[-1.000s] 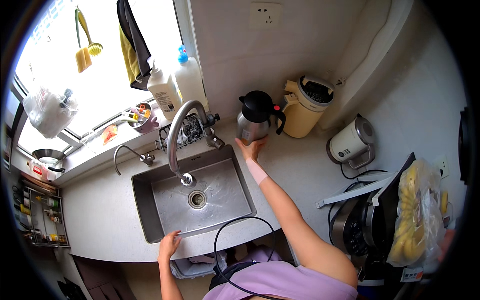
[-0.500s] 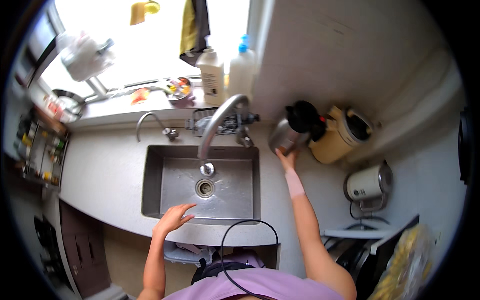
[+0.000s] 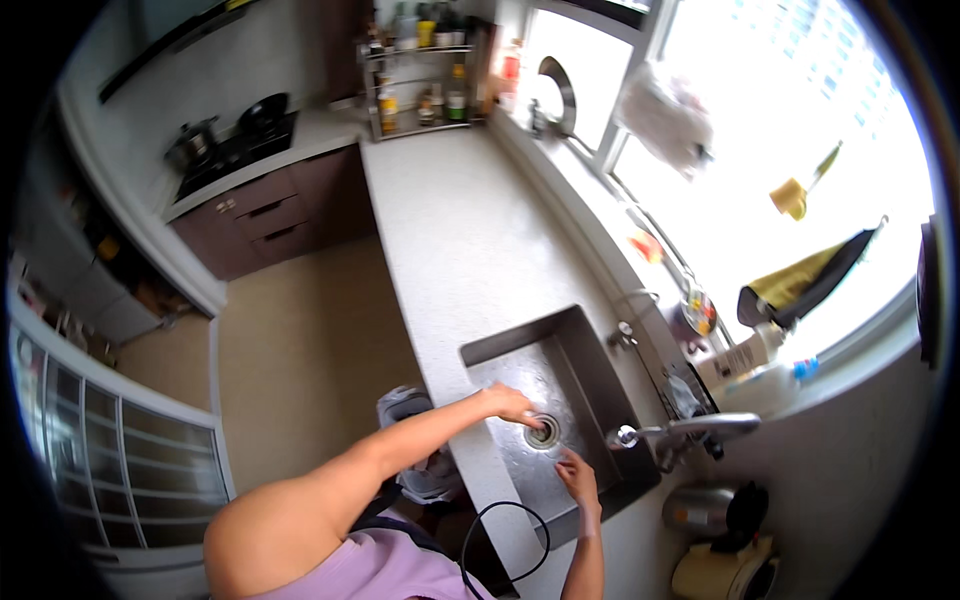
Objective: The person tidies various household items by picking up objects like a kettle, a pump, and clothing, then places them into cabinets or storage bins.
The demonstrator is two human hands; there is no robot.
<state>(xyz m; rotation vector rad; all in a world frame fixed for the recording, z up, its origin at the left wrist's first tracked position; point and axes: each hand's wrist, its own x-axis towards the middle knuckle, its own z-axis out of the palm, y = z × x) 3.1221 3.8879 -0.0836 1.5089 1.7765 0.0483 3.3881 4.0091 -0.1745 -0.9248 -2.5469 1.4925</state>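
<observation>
Inside the steel sink (image 3: 590, 365), both hands flank its round metal drain (image 3: 542, 432).

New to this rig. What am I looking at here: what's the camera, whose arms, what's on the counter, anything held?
There is no machine here. A person wears a wide fisheye camera on the head, looking down, so straight edges bend near the rim and their own arms enter from the bottom.

Both bare hands reach into a steel sink set in a pale speckled counter. The left hand is at the round drain, fingers touching its edge. The right hand rests on the sink floor just beside the drain. Neither hand holds anything I can see.

A curved tap hangs over the sink. Past it stand a steel jug with a black lid and a cream kettle. Soap bottles sit on the window ledge. A stove is at the far end.
</observation>
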